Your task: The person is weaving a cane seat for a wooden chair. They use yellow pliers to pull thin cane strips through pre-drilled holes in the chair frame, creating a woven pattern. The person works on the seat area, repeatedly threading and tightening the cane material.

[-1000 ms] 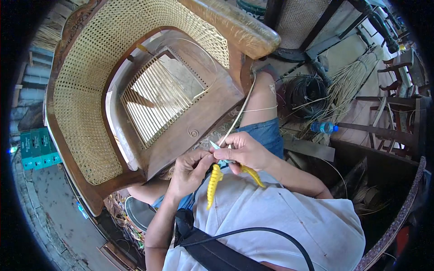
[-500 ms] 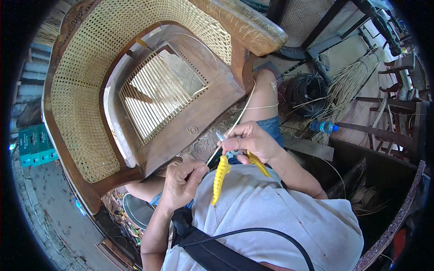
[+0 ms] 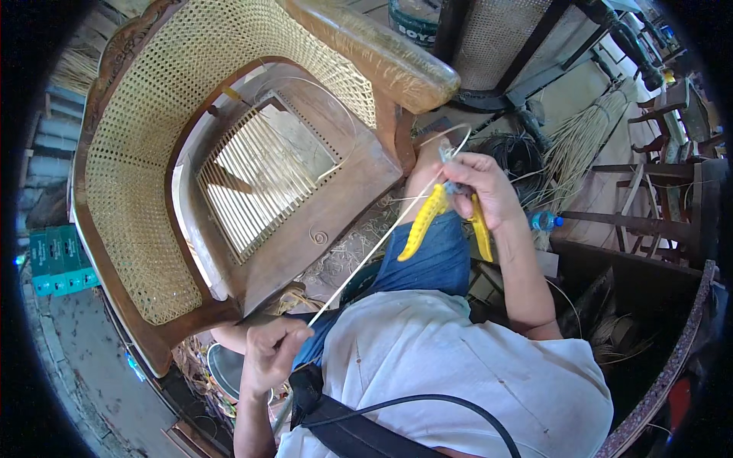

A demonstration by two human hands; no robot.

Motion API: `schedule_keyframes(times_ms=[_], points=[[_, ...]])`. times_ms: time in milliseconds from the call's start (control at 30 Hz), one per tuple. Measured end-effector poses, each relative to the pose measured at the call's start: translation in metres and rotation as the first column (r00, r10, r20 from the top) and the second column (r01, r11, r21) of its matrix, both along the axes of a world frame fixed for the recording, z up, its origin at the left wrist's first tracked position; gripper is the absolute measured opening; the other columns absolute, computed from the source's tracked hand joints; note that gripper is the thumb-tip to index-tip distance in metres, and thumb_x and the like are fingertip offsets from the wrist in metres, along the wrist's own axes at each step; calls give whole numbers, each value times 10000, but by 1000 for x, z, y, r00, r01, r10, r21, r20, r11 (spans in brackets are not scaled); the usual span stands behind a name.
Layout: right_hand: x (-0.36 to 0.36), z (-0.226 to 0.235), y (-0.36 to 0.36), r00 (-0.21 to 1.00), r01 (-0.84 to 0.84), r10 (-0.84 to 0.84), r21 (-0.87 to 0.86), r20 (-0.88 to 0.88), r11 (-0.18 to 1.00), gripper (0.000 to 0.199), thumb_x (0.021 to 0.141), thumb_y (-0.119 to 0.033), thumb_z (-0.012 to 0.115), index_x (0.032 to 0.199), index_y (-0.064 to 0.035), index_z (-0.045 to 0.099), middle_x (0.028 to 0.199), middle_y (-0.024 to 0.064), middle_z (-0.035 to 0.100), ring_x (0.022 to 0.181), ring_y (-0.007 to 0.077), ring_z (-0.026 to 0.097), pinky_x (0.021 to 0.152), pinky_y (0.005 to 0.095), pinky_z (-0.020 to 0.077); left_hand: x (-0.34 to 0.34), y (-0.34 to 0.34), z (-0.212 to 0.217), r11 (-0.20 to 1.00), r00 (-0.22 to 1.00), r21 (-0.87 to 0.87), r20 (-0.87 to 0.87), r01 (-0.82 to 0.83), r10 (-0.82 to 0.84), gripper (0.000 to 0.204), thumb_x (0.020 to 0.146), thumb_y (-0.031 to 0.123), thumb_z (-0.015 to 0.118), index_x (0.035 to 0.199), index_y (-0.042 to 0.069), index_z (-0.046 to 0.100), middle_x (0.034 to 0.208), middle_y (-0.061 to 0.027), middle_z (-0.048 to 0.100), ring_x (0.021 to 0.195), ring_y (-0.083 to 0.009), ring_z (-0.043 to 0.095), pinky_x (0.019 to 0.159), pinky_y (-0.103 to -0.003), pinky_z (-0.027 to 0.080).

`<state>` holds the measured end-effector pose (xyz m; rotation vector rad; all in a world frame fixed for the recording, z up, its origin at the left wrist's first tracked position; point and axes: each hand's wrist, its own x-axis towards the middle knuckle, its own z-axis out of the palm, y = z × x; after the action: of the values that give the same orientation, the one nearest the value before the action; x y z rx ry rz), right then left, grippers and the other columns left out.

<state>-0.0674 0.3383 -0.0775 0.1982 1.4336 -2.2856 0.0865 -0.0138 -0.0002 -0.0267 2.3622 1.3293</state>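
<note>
My left hand (image 3: 273,353) is closed, pinching one end of a pale cane strip (image 3: 368,259) near my lap. From there the strip runs taut up to my right hand (image 3: 482,187) and curls over beyond it. My right fingers grip the strip together with a pair of yellow-handled pliers (image 3: 424,223), whose handles hang spread apart below the hand. The metal jaws are mostly hidden by my fingers. In front of me stands a wooden armchair (image 3: 359,172) with a woven cane back; parallel cane strands (image 3: 248,179) cross its open seat frame.
Dark coiled material (image 3: 510,156) and a bundle of long cane (image 3: 584,137) lie to the right, near a water bottle (image 3: 545,220). Another dark cane-panelled chair (image 3: 496,46) stands behind. Green boxes (image 3: 62,259) sit at the far left. Shavings litter the floor (image 3: 347,259).
My right hand has moved up and right with the pliers, away from my left hand. The left hand has shifted down and left. A longer stretch of cane now spans between them.
</note>
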Motion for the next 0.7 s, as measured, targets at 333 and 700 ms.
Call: schedule_keyframes(times_ms=[333, 700], points=[[56, 1, -92, 885, -432, 443, -103, 145, 896, 348, 950, -265, 531, 1152, 8, 607, 774, 38, 654, 383, 57, 473, 334, 174, 356, -49, 53, -55, 958, 1000, 285, -5, 4, -2, 177, 935, 98, 542, 882, -36, 645, 744, -15, 593, 683, -64, 503, 612, -241, 437], [62, -1, -104, 846, -504, 523, -167, 102, 848, 216, 921, -209, 594, 988, -7, 628, 758, 33, 638, 402, 52, 502, 342, 184, 357, -42, 49, -57, 955, 996, 283, 62, -86, 71, 170, 938, 123, 557, 904, -21, 641, 716, -6, 588, 662, -62, 509, 607, -240, 443]])
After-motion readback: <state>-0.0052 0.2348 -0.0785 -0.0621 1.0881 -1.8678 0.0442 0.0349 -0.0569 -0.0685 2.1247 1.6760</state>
